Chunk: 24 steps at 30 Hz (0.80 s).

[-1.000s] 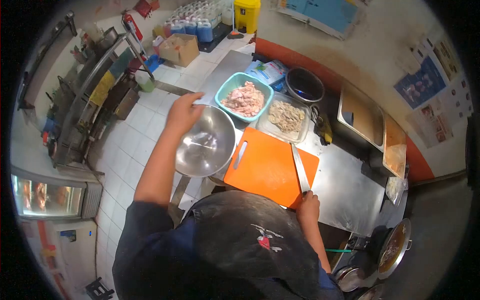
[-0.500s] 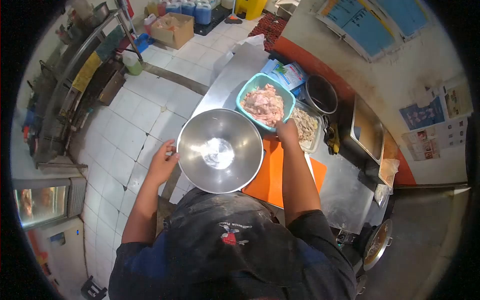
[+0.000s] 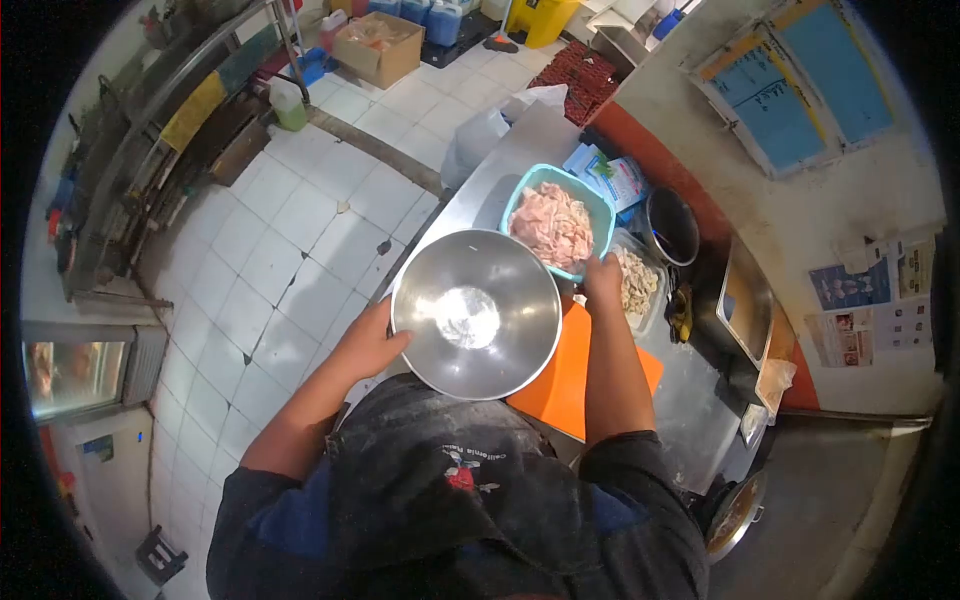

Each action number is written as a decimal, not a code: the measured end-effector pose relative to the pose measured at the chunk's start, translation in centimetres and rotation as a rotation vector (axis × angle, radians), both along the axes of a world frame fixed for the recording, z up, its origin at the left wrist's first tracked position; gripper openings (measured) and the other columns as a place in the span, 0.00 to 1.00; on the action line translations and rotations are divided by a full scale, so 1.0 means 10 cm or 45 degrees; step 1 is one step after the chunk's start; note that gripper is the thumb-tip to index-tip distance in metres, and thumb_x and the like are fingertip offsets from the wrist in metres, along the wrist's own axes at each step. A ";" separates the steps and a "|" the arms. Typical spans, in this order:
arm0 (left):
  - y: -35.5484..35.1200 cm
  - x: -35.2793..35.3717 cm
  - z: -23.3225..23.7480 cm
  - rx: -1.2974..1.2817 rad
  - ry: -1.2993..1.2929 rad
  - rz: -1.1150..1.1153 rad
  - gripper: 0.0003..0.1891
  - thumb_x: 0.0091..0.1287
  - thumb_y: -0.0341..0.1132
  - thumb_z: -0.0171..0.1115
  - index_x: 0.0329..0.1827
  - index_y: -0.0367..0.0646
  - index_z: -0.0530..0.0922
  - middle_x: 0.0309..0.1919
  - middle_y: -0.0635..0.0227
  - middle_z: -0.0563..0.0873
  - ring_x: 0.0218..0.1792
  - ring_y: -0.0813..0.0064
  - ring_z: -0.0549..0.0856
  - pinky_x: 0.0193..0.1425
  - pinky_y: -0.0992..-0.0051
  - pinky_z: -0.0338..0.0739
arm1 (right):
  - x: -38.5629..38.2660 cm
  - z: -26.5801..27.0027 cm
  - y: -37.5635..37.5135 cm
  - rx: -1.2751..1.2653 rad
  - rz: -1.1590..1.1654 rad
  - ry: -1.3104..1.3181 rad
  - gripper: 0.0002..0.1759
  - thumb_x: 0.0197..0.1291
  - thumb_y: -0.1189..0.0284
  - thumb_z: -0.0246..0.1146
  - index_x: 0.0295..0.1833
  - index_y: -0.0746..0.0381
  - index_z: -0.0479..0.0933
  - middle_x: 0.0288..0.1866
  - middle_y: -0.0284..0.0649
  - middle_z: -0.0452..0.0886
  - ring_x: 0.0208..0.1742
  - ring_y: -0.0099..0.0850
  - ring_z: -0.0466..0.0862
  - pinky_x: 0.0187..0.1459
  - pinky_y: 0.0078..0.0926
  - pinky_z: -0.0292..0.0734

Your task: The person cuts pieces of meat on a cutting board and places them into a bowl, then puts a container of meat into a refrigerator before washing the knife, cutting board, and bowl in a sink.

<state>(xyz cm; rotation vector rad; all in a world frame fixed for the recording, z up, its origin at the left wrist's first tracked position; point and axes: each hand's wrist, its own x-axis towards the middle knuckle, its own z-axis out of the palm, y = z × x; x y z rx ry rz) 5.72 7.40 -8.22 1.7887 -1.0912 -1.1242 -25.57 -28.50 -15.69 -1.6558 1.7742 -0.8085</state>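
A large steel mixing bowl sits in front of my body at the counter's near edge, with only bright reflections inside. My left hand grips its left rim, thumb at the edge and fingers hidden under the side. Just beyond the bowl is a turquoise plastic basin heaped with raw pale pink meat, seemingly chicken. My right hand is closed on the basin's near right corner, its fingers partly hidden. Beside that hand, a clear tray holds greyish pieces of food. An orange cutting board lies below my right forearm.
Blue and white packets and a dark round pot stand behind the basin. A steel rectangular container lines the wall. At lower right is a pan. White floor tiles stretch left of the counter.
My left hand has come from just off the bowl's left side to a hold on its rim. My right hand stays on the basin. The whole view has shifted slightly.
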 end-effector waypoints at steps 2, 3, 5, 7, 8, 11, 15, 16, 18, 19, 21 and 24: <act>0.01 0.01 0.01 0.033 -0.012 -0.017 0.32 0.72 0.31 0.71 0.80 0.38 0.74 0.65 0.47 0.89 0.64 0.54 0.90 0.69 0.58 0.82 | 0.05 0.37 0.21 0.374 -0.037 -0.276 0.16 0.75 0.68 0.63 0.50 0.74 0.81 0.40 0.59 0.89 0.36 0.50 0.92 0.36 0.49 0.87; -0.03 0.02 0.02 0.055 -0.025 -0.014 0.32 0.73 0.28 0.70 0.80 0.37 0.73 0.65 0.48 0.89 0.65 0.57 0.90 0.71 0.59 0.82 | -0.05 0.10 0.12 0.405 0.047 -0.183 0.13 0.77 0.69 0.60 0.58 0.68 0.78 0.37 0.48 0.86 0.29 0.39 0.88 0.19 0.35 0.77; -0.05 0.04 0.09 0.079 -0.010 -0.006 0.32 0.72 0.28 0.70 0.80 0.37 0.73 0.65 0.48 0.89 0.66 0.56 0.89 0.71 0.59 0.82 | -0.42 -0.35 -0.06 0.285 0.130 -0.050 0.13 0.77 0.68 0.63 0.54 0.68 0.79 0.36 0.48 0.86 0.30 0.39 0.88 0.22 0.38 0.80; -0.07 0.04 0.09 0.103 0.005 -0.003 0.32 0.72 0.27 0.69 0.80 0.37 0.73 0.65 0.47 0.89 0.66 0.56 0.89 0.71 0.58 0.82 | -0.81 -0.35 -0.11 -0.138 0.003 0.194 0.20 0.73 0.61 0.73 0.43 0.70 0.82 0.35 0.49 0.88 0.35 0.46 0.90 0.37 0.46 0.88; -0.09 0.06 0.08 0.047 -0.007 0.005 0.33 0.71 0.26 0.68 0.81 0.38 0.72 0.65 0.47 0.89 0.67 0.56 0.89 0.72 0.58 0.81 | -0.94 0.13 0.03 -0.169 -0.075 0.376 0.25 0.71 0.56 0.75 0.45 0.72 0.85 0.42 0.57 0.91 0.45 0.54 0.93 0.51 0.49 0.89; -0.15 0.13 0.14 0.009 -0.005 0.022 0.34 0.70 0.25 0.65 0.82 0.38 0.72 0.65 0.48 0.89 0.67 0.57 0.88 0.72 0.59 0.81 | -1.47 0.29 0.03 0.207 -0.464 0.832 0.27 0.70 0.56 0.74 0.57 0.72 0.87 0.58 0.66 0.90 0.62 0.62 0.90 0.65 0.54 0.84; -0.23 0.24 0.08 0.036 -0.023 0.031 0.36 0.68 0.24 0.63 0.83 0.38 0.72 0.65 0.49 0.89 0.66 0.58 0.88 0.72 0.61 0.80 | -2.15 -0.05 -0.30 0.523 -0.076 0.940 0.29 0.70 0.54 0.71 0.60 0.70 0.86 0.63 0.69 0.87 0.69 0.63 0.86 0.71 0.53 0.79; -0.24 0.28 0.05 0.036 -0.020 0.009 0.36 0.68 0.24 0.63 0.83 0.38 0.72 0.65 0.49 0.89 0.66 0.58 0.88 0.72 0.61 0.80 | -2.34 -0.23 -0.39 0.532 -0.097 0.939 0.29 0.70 0.54 0.71 0.60 0.70 0.86 0.63 0.69 0.87 0.69 0.63 0.86 0.71 0.53 0.79; -0.30 0.35 0.05 0.143 -0.053 -0.010 0.36 0.67 0.24 0.61 0.83 0.38 0.72 0.67 0.50 0.88 0.66 0.58 0.88 0.72 0.61 0.80 | -2.72 -0.73 -0.59 0.366 -0.149 0.599 0.30 0.70 0.53 0.69 0.59 0.71 0.86 0.65 0.71 0.86 0.69 0.64 0.85 0.68 0.54 0.81; -0.34 0.32 0.20 0.147 -0.066 -0.011 0.37 0.67 0.24 0.60 0.83 0.38 0.72 0.69 0.50 0.88 0.68 0.59 0.87 0.73 0.62 0.79 | -2.72 -0.75 -0.56 0.270 -0.173 0.345 0.17 0.78 0.62 0.64 0.55 0.67 0.84 0.44 0.49 0.90 0.44 0.44 0.91 0.45 0.44 0.87; -0.37 0.35 0.12 0.104 -0.059 -0.014 0.37 0.66 0.24 0.60 0.83 0.38 0.72 0.69 0.50 0.88 0.69 0.59 0.87 0.74 0.62 0.79 | -2.58 -0.46 -0.34 0.336 -0.314 -0.188 0.14 0.80 0.64 0.62 0.54 0.65 0.82 0.41 0.45 0.87 0.42 0.39 0.89 0.40 0.42 0.85; -0.39 0.42 0.01 0.090 -0.069 -0.017 0.37 0.66 0.23 0.59 0.83 0.37 0.73 0.69 0.51 0.88 0.71 0.59 0.86 0.76 0.63 0.77 | -2.45 -0.05 0.04 0.375 -0.406 -0.804 0.08 0.82 0.68 0.60 0.52 0.62 0.79 0.40 0.40 0.83 0.39 0.34 0.86 0.36 0.38 0.82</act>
